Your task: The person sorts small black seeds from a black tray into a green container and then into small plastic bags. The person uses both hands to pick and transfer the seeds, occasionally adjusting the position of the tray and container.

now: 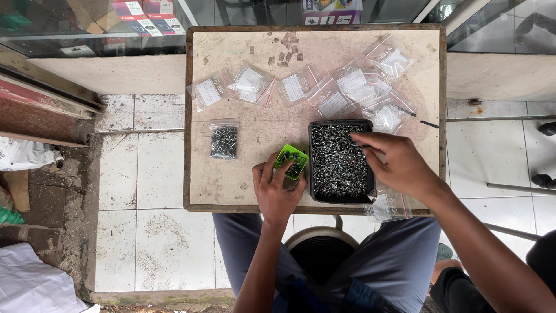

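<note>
A black tray [313, 168] full of small silver screws stands near the front edge of a worn wooden table [231, 179]. My right hand [394, 163] reaches over the tray's right side, fingers pinched at the screws. Whether it holds any I cannot tell. My left hand [275, 191] grips a small green container [291, 161] with a few screws in it, just left of the tray. A small clear bag filled with screws [223, 141] lies further left on the table.
Several clear zip bags [324, 93] with white labels lie scattered across the back of the table. More empty bags [385, 206] sit at the front right corner. Glass display cases [87, 23] stand behind. Tiled floor surrounds the table; my knees are under its front edge.
</note>
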